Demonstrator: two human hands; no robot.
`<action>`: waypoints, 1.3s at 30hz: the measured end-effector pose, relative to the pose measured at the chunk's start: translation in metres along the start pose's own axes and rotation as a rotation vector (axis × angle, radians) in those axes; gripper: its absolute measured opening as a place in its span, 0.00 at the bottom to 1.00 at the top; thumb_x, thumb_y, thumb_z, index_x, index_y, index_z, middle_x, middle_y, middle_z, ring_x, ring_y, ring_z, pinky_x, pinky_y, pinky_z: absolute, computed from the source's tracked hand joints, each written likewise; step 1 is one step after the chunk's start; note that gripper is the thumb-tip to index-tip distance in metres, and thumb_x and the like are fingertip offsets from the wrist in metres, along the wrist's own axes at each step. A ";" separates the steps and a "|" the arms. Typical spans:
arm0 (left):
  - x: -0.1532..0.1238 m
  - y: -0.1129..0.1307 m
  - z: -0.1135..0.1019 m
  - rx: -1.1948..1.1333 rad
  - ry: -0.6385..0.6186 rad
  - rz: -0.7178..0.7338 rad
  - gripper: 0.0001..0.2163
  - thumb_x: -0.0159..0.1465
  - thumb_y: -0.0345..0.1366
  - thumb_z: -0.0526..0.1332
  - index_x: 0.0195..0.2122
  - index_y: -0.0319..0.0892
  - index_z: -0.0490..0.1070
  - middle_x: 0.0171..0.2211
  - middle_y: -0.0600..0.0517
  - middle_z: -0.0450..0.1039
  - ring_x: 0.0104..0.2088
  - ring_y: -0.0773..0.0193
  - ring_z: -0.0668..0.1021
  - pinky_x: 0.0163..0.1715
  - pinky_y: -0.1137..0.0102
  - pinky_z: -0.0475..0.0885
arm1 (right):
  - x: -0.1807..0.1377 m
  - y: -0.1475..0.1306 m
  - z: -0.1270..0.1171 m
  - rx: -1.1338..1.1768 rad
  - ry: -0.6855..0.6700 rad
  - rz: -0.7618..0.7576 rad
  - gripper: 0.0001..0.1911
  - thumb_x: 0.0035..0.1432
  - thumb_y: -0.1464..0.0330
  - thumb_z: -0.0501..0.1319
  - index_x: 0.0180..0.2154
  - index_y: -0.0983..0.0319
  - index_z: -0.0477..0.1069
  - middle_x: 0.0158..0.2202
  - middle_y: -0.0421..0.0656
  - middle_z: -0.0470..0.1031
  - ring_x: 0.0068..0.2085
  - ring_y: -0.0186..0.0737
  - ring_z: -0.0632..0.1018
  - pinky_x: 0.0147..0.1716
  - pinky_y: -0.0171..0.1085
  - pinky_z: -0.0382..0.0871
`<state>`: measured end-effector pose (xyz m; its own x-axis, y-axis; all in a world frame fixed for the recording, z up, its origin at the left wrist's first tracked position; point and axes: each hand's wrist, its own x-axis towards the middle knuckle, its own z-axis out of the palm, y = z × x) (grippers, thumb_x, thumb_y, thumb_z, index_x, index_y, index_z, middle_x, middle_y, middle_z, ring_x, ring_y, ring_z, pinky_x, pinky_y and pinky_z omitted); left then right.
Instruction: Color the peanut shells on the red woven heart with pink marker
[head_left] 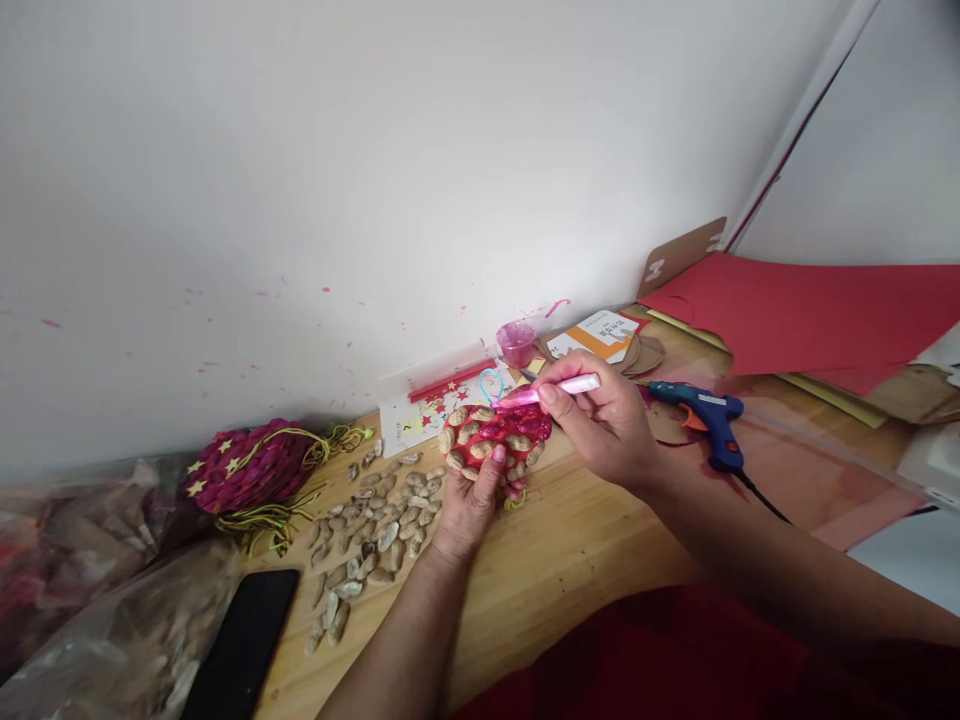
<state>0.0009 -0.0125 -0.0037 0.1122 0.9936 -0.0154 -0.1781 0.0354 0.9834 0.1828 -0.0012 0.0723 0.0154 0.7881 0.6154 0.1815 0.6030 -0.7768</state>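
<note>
My left hand grips the lower edge of a red disc covered with peanut shells, its thumb on the front face. Some shells on the disc's upper right are painted glossy pink; the others keep their natural tan. A light blue loop stands up from the disc's top edge. Between the fingers of my right hand is a paintbrush with a white handle end and a pink-smeared front part. Its tip reaches the disc's top edge, by the shells. Yellow-green string shows below the disc.
Loose peanut shells cover the table's left part, near a black phone and plastic bags. Finished-looking pink pieces are stacked behind. A paint cup stands by the wall. A blue glue gun and red sheets lie right.
</note>
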 end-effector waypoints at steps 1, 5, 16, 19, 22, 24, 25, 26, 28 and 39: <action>0.000 0.000 0.000 0.001 -0.004 0.006 0.24 0.59 0.59 0.70 0.38 0.42 0.70 0.23 0.53 0.75 0.19 0.63 0.77 0.19 0.69 0.75 | 0.000 -0.001 0.000 -0.003 -0.010 -0.021 0.06 0.71 0.63 0.62 0.41 0.58 0.71 0.32 0.39 0.72 0.30 0.35 0.70 0.30 0.36 0.63; 0.000 -0.002 0.000 0.017 -0.016 0.014 0.23 0.60 0.59 0.70 0.39 0.43 0.71 0.23 0.53 0.75 0.19 0.63 0.76 0.18 0.68 0.74 | 0.001 -0.006 0.001 -0.065 -0.044 -0.070 0.04 0.71 0.67 0.61 0.39 0.58 0.71 0.32 0.40 0.73 0.31 0.35 0.71 0.32 0.38 0.65; -0.001 -0.002 -0.001 0.002 -0.028 -0.008 0.23 0.61 0.58 0.70 0.40 0.43 0.70 0.24 0.53 0.75 0.20 0.62 0.77 0.19 0.68 0.75 | 0.001 -0.007 0.000 -0.100 -0.055 -0.105 0.04 0.69 0.66 0.62 0.40 0.59 0.72 0.34 0.41 0.77 0.34 0.38 0.75 0.35 0.39 0.68; -0.001 -0.002 -0.002 0.014 -0.027 -0.018 0.23 0.60 0.58 0.70 0.39 0.43 0.70 0.24 0.53 0.75 0.20 0.62 0.77 0.20 0.68 0.75 | 0.001 -0.009 -0.001 -0.146 -0.041 -0.119 0.04 0.69 0.67 0.62 0.38 0.58 0.71 0.32 0.41 0.76 0.33 0.39 0.75 0.35 0.39 0.68; -0.001 -0.001 -0.001 0.003 -0.006 -0.015 0.24 0.59 0.59 0.70 0.39 0.43 0.70 0.24 0.53 0.74 0.21 0.62 0.78 0.19 0.68 0.74 | 0.002 -0.010 -0.002 -0.165 -0.022 -0.144 0.04 0.68 0.67 0.63 0.38 0.58 0.71 0.33 0.42 0.77 0.33 0.39 0.75 0.34 0.40 0.68; -0.001 0.000 -0.001 0.001 -0.011 -0.013 0.24 0.59 0.59 0.71 0.39 0.43 0.70 0.24 0.53 0.74 0.21 0.62 0.78 0.19 0.68 0.75 | 0.002 -0.010 -0.002 -0.161 -0.018 -0.148 0.03 0.68 0.67 0.63 0.39 0.58 0.72 0.34 0.42 0.78 0.33 0.39 0.75 0.34 0.40 0.67; -0.001 0.000 0.000 0.002 -0.017 -0.013 0.24 0.59 0.59 0.70 0.39 0.43 0.70 0.24 0.53 0.74 0.21 0.62 0.78 0.19 0.68 0.75 | 0.002 -0.010 -0.002 -0.163 -0.025 -0.145 0.03 0.69 0.67 0.62 0.39 0.58 0.72 0.34 0.43 0.78 0.34 0.40 0.75 0.34 0.40 0.67; -0.001 0.000 0.000 0.004 -0.022 -0.013 0.24 0.60 0.59 0.70 0.39 0.43 0.70 0.24 0.53 0.74 0.21 0.62 0.78 0.20 0.68 0.75 | 0.001 -0.009 -0.001 -0.168 -0.039 -0.144 0.03 0.69 0.67 0.62 0.40 0.58 0.72 0.35 0.43 0.78 0.35 0.40 0.76 0.34 0.40 0.67; -0.001 0.000 -0.001 0.004 -0.026 -0.015 0.24 0.60 0.59 0.70 0.39 0.43 0.70 0.24 0.53 0.75 0.21 0.62 0.78 0.20 0.68 0.75 | 0.001 -0.010 -0.001 -0.186 -0.074 -0.159 0.03 0.69 0.67 0.62 0.40 0.58 0.72 0.34 0.43 0.78 0.36 0.41 0.76 0.35 0.41 0.67; 0.000 -0.002 -0.002 -0.024 -0.013 -0.045 0.24 0.60 0.58 0.70 0.39 0.42 0.70 0.26 0.53 0.76 0.21 0.62 0.79 0.20 0.69 0.75 | 0.002 -0.011 -0.002 -0.210 -0.052 -0.206 0.02 0.68 0.69 0.62 0.39 0.58 0.72 0.35 0.43 0.78 0.37 0.42 0.77 0.37 0.42 0.69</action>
<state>-0.0003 -0.0127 -0.0059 0.1332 0.9894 -0.0569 -0.1962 0.0826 0.9771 0.1832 -0.0064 0.0827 -0.0919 0.6603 0.7454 0.3751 0.7163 -0.5884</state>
